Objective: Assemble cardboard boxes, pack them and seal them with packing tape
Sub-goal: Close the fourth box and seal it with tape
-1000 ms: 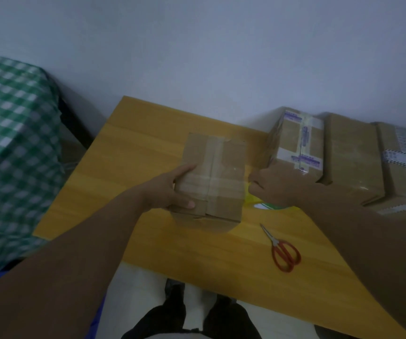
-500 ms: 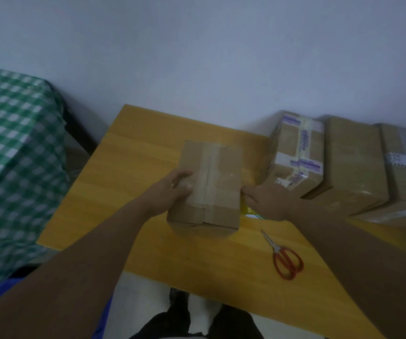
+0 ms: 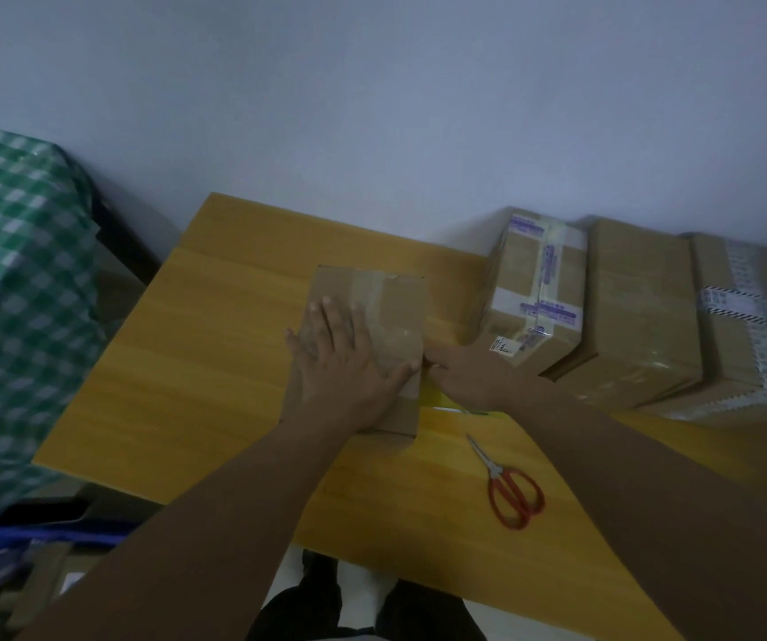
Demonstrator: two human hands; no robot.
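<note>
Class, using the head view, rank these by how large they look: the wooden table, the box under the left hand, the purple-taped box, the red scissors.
1. wooden table
2 and 3. box under the left hand and purple-taped box: similar, and the hand hides part of one, so unranked
4. red scissors

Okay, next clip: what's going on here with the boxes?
A person is working on a small cardboard box on the wooden table. The left hand lies flat on the box's taped top, while the right hand sits at its right edge, over something yellow; whether it grips anything is unclear. Red-handled scissors lie untouched nearby, and three taped boxes sit in a row at the right.
</note>
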